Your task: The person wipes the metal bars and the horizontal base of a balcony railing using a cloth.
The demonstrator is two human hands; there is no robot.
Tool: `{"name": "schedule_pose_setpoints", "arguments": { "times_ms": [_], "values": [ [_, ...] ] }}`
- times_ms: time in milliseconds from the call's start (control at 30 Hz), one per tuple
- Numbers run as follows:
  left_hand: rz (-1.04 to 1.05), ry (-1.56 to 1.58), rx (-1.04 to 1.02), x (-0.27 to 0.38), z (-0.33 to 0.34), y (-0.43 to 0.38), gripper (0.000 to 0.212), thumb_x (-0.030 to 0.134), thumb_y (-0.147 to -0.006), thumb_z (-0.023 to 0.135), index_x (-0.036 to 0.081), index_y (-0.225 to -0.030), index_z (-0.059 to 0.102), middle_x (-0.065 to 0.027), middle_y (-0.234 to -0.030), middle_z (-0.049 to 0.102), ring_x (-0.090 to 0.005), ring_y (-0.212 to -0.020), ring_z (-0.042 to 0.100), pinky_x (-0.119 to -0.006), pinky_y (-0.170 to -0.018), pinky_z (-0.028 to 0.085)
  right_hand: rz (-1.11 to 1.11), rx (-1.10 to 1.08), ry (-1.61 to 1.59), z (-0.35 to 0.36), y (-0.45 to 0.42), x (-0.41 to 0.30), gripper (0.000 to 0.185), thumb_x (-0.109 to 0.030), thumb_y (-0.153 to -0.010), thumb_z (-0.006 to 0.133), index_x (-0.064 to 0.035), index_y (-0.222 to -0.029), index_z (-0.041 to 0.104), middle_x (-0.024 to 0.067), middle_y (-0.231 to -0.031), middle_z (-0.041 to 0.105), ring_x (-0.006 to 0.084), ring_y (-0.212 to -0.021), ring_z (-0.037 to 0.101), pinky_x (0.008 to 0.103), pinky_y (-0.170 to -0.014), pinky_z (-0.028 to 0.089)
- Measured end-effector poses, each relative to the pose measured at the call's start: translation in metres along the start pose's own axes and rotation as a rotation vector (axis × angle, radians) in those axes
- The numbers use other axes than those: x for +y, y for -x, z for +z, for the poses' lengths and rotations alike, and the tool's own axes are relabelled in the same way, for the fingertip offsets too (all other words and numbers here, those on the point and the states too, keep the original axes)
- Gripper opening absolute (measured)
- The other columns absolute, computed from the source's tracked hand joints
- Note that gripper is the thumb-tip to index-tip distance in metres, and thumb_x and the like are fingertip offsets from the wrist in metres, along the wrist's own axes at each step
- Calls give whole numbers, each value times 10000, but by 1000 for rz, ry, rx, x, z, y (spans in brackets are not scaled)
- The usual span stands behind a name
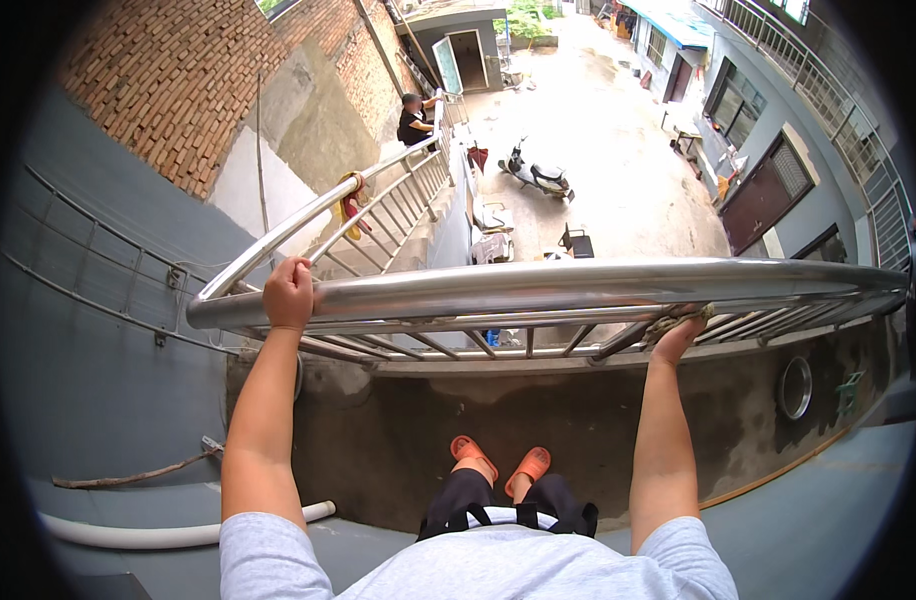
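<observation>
A thick stainless steel handrail point(488, 289) runs across in front of me, with slanting metal balusters point(530, 342) below it. My left hand point(288, 291) grips the rail near its left corner, fingers curled over the top. Lower down on the right, my right hand point(681, 336) holds a grimy, brownish cloth point(666, 322) against the metal beneath the top rail. The fingers of that hand are partly hidden by the rail and the cloth.
A stair railing point(383, 180) slopes down leftward, with red and yellow cloths point(353, 202) hung on it. A person point(416, 120) stands on the stairs. A scooter point(536, 176) is parked in the courtyard below. A metal basin point(795, 388) and green stool point(848, 394) stand on the wet floor.
</observation>
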State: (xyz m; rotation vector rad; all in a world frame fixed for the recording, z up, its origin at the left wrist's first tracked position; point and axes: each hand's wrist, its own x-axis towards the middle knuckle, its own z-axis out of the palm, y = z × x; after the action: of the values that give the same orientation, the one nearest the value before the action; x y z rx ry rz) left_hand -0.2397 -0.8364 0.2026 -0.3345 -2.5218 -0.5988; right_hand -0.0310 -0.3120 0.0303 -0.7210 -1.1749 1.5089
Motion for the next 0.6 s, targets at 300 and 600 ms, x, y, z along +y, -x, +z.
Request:
{"name": "schedule_pose_setpoints", "arguments": {
  "times_ms": [300,600],
  "values": [
    [36,30,17,3,-1,1,148,130,-802,479,79,-777,616,-101,-733,608,-269,-649,590,-352,-587,465,-162,128,139,-6,-1,31,407,-341,-930,316,-14,-1166,366,106,-1127,453,189,-1011,465,315,-905,369],
    [46,22,33,6,-4,1,144,133,-799,486,72,-771,614,-109,-757,618,-286,-682,593,-364,-617,475,-36,155,92,4,11,12,438,-304,-940,331,26,-1227,322,149,-1184,449,216,-1014,496,320,-878,415]
  ]
}}
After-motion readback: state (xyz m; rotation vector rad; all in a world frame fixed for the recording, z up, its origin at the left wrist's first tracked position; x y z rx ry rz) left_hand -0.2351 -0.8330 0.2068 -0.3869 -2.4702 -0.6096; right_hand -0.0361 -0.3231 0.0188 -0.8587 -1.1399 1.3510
